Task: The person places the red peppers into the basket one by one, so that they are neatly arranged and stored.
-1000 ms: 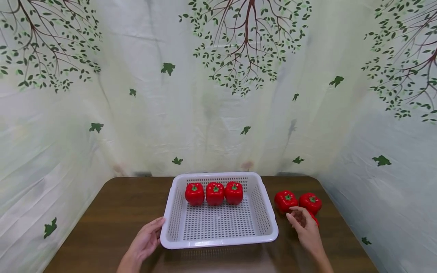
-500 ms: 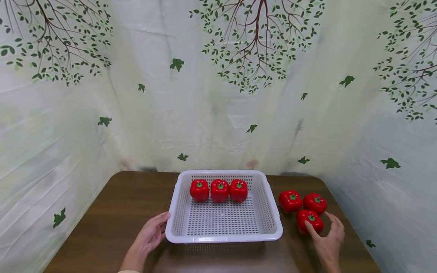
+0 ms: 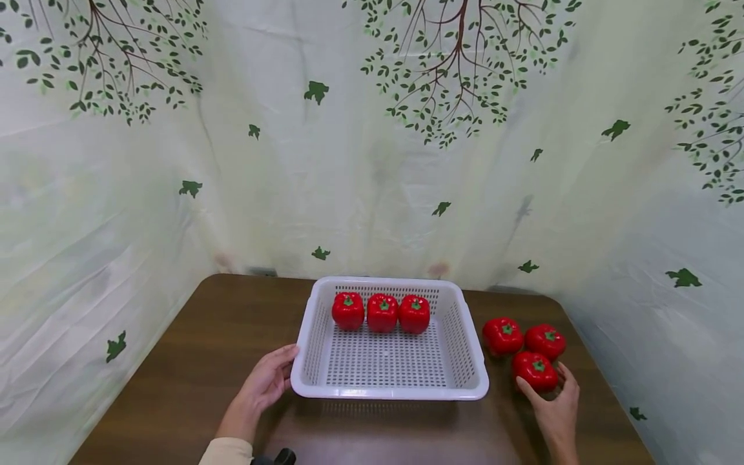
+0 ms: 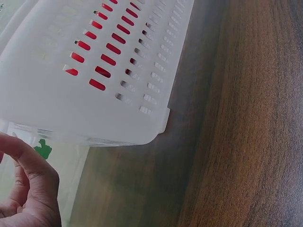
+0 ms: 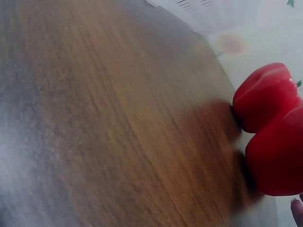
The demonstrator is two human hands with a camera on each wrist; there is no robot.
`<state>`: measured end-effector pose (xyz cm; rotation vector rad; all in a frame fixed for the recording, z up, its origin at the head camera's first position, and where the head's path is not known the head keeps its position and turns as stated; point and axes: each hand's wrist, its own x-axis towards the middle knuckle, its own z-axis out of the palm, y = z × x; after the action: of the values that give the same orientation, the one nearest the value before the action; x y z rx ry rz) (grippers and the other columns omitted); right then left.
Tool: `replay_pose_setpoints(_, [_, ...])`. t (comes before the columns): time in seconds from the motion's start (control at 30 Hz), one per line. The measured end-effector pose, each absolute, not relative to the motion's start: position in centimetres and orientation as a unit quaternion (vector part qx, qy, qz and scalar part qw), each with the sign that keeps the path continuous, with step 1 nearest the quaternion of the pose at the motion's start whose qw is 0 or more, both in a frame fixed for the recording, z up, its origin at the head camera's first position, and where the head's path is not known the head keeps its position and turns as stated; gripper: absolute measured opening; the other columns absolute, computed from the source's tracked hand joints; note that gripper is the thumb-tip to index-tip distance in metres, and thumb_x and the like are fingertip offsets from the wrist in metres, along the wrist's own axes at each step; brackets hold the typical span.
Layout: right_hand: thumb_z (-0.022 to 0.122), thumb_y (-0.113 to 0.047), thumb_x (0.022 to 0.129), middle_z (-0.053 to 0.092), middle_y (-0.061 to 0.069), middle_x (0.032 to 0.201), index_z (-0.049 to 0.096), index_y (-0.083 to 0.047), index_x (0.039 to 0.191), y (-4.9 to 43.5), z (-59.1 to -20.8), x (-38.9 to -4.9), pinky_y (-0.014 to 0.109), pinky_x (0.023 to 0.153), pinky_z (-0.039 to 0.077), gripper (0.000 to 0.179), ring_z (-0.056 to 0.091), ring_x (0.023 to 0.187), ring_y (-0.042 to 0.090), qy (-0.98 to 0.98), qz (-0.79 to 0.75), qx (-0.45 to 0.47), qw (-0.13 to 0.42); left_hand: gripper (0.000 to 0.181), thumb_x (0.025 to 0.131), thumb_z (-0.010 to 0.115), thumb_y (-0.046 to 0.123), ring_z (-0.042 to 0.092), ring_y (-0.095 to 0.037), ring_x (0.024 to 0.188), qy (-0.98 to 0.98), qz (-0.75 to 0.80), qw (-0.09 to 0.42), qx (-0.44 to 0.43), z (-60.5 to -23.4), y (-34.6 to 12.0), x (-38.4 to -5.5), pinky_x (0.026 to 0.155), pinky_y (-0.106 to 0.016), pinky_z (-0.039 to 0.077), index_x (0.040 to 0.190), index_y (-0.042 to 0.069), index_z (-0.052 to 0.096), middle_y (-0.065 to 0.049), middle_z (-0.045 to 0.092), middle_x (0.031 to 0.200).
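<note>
A white perforated plastic basket (image 3: 383, 392) stands mid-table, with three red bell peppers (image 3: 382, 314) in a row along its far side. My left hand (image 3: 266, 382) holds the basket's left rim between thumb and fingers; in the left wrist view its bent fingers (image 4: 35, 170) show beside the basket wall (image 4: 71, 104). To the right of the basket, my right hand (image 3: 555, 403) grips the nearest loose bell pepper (image 3: 533, 369), thumb on its left and fingers on its right. Only fingertips (image 5: 297, 210) of that hand show in the right wrist view, just below the pepper (image 5: 279, 156).
Two other red bell peppers, a left one (image 3: 502, 336) and a right one (image 3: 545, 341), sit just behind the gripped pepper. The brown wooden table (image 3: 232, 323) ends at a pale curtain (image 3: 372, 194) printed with leaves and branches.
The right hand has gone from over the loose peppers to the nearest one and now has its thumb and fingers around it. The left hand stays at the basket rim; the head view has shifted.
</note>
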<state>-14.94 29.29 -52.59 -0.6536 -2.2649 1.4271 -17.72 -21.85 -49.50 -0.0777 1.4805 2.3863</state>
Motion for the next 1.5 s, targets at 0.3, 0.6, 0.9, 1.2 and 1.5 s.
replay_pose_setpoints(0.3, [0.075, -0.024, 0.084, 0.024, 0.028, 0.149, 0.017, -0.001, 0.150, 29.5, -52.2, -15.4, 0.064, 0.104, 0.029, 0.091, 0.026, 0.132, 0.046, -0.806, 0.517, -0.242, 0.154, 0.021, 0.102, 0.047, 0.016, 0.067, -0.016, 0.098, 0.525, 0.835, 0.161, -0.048, -49.0, -21.5, -18.3, 0.085, -0.032, 0.055, 0.098, 0.019, 0.067, 0.001, 0.071, 0.103])
replay_pose_setpoints(0.6, [0.077, -0.022, 0.083, 0.023, 0.029, 0.149, 0.017, -0.001, 0.150, 29.6, -52.0, -15.7, 0.066, 0.103, 0.029, 0.093, 0.024, 0.133, 0.048, -0.827, 0.492, -0.239, 0.132, 0.024, 0.102, 0.047, 0.015, 0.068, -0.016, 0.095, 0.517, 0.838, 0.160, -0.074, -49.1, -21.5, -18.3, 0.083, -0.032, 0.055, 0.094, 0.020, 0.068, 0.001, 0.071, 0.100])
replay_pose_setpoints(0.9, [0.080, -0.027, 0.079, 0.028, 0.028, 0.146, 0.022, 0.000, 0.147, 29.7, -52.3, -16.0, 0.067, 0.102, 0.030, 0.093, 0.027, 0.131, 0.046, -0.832, 0.478, -0.238, 0.149, 0.024, 0.102, 0.046, 0.014, 0.068, -0.014, 0.093, 0.512, 0.841, 0.164, -0.064, -49.0, -21.5, -18.3, 0.080, -0.030, 0.056, 0.093, 0.019, 0.068, 0.002, 0.071, 0.097])
replay_pose_setpoints(1.2, [0.077, -0.018, 0.081, 0.027, 0.030, 0.146, 0.022, 0.001, 0.148, 30.2, -52.1, -15.9, 0.067, 0.103, 0.028, 0.088, 0.027, 0.132, 0.049, -0.835, 0.480, -0.229, 0.141, 0.025, 0.102, 0.046, 0.014, 0.068, -0.014, 0.091, 0.510, 0.840, 0.163, -0.087, -49.1, -21.4, -18.4, 0.079, -0.030, 0.056, 0.092, 0.019, 0.068, 0.001, 0.071, 0.096])
replay_pose_setpoints(1.5, [0.076, -0.021, 0.083, 0.026, 0.029, 0.149, 0.018, 0.000, 0.150, 30.4, -52.1, -15.6, 0.065, 0.104, 0.030, 0.091, 0.027, 0.133, 0.048, -0.820, 0.501, -0.240, 0.135, 0.024, 0.102, 0.047, 0.014, 0.068, -0.015, 0.092, 0.517, 0.835, 0.166, -0.087, -49.0, -21.4, -18.4, 0.079, -0.031, 0.056, 0.092, 0.018, 0.068, 0.001, 0.071, 0.097])
